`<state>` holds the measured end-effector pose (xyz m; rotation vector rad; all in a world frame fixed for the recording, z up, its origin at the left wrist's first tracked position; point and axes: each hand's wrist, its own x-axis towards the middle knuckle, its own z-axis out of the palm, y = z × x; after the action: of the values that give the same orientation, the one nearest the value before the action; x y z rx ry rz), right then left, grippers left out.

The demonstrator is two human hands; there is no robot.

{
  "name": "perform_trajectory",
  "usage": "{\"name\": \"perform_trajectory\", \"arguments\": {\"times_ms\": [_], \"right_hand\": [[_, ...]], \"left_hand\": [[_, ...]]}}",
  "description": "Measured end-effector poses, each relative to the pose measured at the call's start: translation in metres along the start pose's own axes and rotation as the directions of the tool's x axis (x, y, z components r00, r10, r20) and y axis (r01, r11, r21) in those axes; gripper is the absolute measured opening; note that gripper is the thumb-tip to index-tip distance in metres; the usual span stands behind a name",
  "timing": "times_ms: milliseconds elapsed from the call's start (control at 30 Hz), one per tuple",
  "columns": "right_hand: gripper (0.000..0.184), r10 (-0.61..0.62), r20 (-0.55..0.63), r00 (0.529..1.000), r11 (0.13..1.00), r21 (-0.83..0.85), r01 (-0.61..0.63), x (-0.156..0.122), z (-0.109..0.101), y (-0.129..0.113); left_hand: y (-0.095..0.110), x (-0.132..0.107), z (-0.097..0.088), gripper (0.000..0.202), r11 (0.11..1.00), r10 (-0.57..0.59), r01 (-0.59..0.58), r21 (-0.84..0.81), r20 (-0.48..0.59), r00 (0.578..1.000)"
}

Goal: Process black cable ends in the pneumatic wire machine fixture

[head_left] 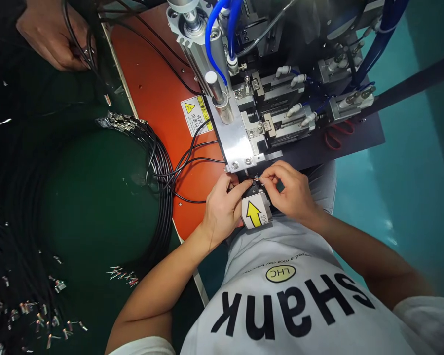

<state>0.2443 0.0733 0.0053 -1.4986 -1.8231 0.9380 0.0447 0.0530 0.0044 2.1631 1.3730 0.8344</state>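
Observation:
Both hands meet at the front of a pneumatic press machine (237, 140), just below its metal plate. My left hand (224, 204) is closed, thumb and fingers pinched at the end of a black cable (207, 160) that comes in from the left. My right hand (286, 190) pinches tiny thin wires (257, 178) at that cable end between thumb and index finger. Beneath the fingertips sits a machine part with a yellow arrow label (254, 213). The exact tip of the cable is too small to make out.
A coiled bundle of black cables (166, 197) lies on the dark green table to the left, more cable ends (40, 315) below it. Another person's hand (59, 39) holds a cable at top left. Blue air hoses (210, 39) rise from the machine on its orange base (144, 64).

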Motion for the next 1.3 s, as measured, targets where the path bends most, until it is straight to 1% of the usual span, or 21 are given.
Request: {"name": "perform_trajectory", "arguments": {"times_ms": [67, 133, 200, 267, 367, 467, 533, 600, 667, 700, 767, 800, 867, 900, 933, 967, 1000, 1067, 1167, 1300], "right_hand": [[0.010, 0.120, 0.057, 0.991, 0.979, 0.156, -0.128, 0.002, 0.001, 0.007], [0.018, 0.238, 0.149, 0.960, 0.917, 0.291, -0.273, 0.003, 0.001, 0.014], [0.025, 0.296, 0.195, 0.935, 0.880, 0.326, -0.346, 0.004, 0.001, 0.017], [0.028, 0.298, 0.166, 0.940, 0.891, 0.305, -0.337, 0.006, 0.002, 0.016], [0.021, 0.272, 0.083, 0.959, 0.910, 0.303, -0.284, 0.008, 0.008, 0.009], [0.009, 0.199, -0.061, 0.978, 0.945, 0.278, -0.174, 0.007, 0.015, 0.002], [0.007, 0.125, -0.126, 0.984, 0.969, 0.229, -0.093, 0.005, 0.016, -0.001], [0.007, 0.093, -0.137, 0.986, 0.978, 0.200, -0.064, 0.003, 0.015, -0.002], [0.008, 0.131, -0.112, 0.985, 0.972, 0.210, -0.105, 0.002, 0.014, -0.002], [0.009, 0.176, -0.084, 0.981, 0.960, 0.237, -0.152, 0.002, 0.014, -0.001], [0.013, 0.299, 0.020, 0.954, 0.897, 0.336, -0.288, 0.005, 0.014, 0.003], [0.016, 0.362, 0.093, 0.927, 0.840, 0.399, -0.368, 0.007, 0.015, 0.004], [0.019, 0.448, 0.239, 0.862, 0.691, 0.519, -0.503, 0.011, 0.016, 0.008], [0.020, 0.462, 0.296, 0.836, 0.625, 0.560, -0.543, 0.013, 0.016, 0.010], [0.020, 0.461, 0.334, 0.822, 0.583, 0.584, -0.564, 0.015, 0.015, 0.011], [0.021, 0.447, 0.359, 0.820, 0.570, 0.592, -0.570, 0.016, 0.014, 0.012], [0.021, 0.427, 0.368, 0.826, 0.582, 0.587, -0.563, 0.016, 0.013, 0.013], [0.022, 0.393, 0.357, 0.848, 0.650, 0.545, -0.530, 0.015, 0.010, 0.013], [0.023, 0.376, 0.314, 0.872, 0.737, 0.469, -0.486, 0.012, 0.007, 0.012], [0.023, 0.373, 0.299, 0.879, 0.761, 0.443, -0.474, 0.010, 0.008, 0.013]], "left_hand": [[0.000, 0.000, 0.000, 0.030, 1.000, -0.007, 0.007, -0.010, -0.003, 1.000], [0.001, 0.000, 0.000, 0.031, 1.000, -0.018, 0.018, -0.016, -0.007, 1.000], [0.002, 0.000, 0.000, 0.031, 1.000, -0.025, 0.025, -0.019, -0.008, 1.000], [0.002, 0.000, -0.001, 0.031, 1.000, -0.023, 0.023, -0.010, -0.002, 1.000], [0.003, 0.000, -0.002, 0.031, 0.999, -0.006, 0.006, 0.034, 0.023, 1.000], [0.003, -0.001, -0.003, 0.030, 0.998, 0.004, -0.007, 0.061, 0.050, 0.999], [0.003, -0.001, -0.003, 0.028, 0.998, -0.002, -0.001, 0.059, 0.061, 0.998], [0.003, -0.001, -0.004, 0.027, 0.998, -0.007, 0.003, 0.058, 0.069, 0.998], [0.005, -0.001, -0.004, 0.026, 0.997, 0.003, -0.009, 0.080, 0.073, 0.997], [0.006, -0.001, -0.005, 0.025, 0.994, 0.011, -0.019, 0.111, 0.074, 0.997], [0.009, -0.001, -0.006, 0.025, 0.976, 0.020, -0.035, 0.215, 0.068, 0.997], [0.011, -0.001, -0.007, 0.025, 0.961, 0.018, -0.034, 0.276, 0.060, 0.998], [0.013, 0.000, -0.008, 0.027, 0.936, -0.001, -0.016, 0.353, 0.047, 0.999], [0.014, -0.001, -0.008, 0.028, 0.933, -0.013, -0.006, 0.361, 0.048, 0.999], [0.015, -0.001, -0.009, 0.030, 0.935, -0.022, 0.000, 0.355, 0.056, 0.998], [0.015, -0.002, -0.009, 0.031, 0.941, -0.028, 0.002, 0.339, 0.070, 0.997], [0.015, -0.003, -0.010, 0.032, 0.948, -0.032, 0.004, 0.320, 0.081, 0.996], [0.017, -0.010, -0.011, 0.033, 0.957, -0.051, 0.025, 0.289, 0.081, 0.995], [0.023, -0.028, -0.011, 0.040, 0.953, -0.118, 0.104, 0.283, 0.034, 0.992], [0.028, -0.055, -0.007, 0.050, 0.917, -0.186, 0.199, 0.346, -0.070, 0.980]]}}
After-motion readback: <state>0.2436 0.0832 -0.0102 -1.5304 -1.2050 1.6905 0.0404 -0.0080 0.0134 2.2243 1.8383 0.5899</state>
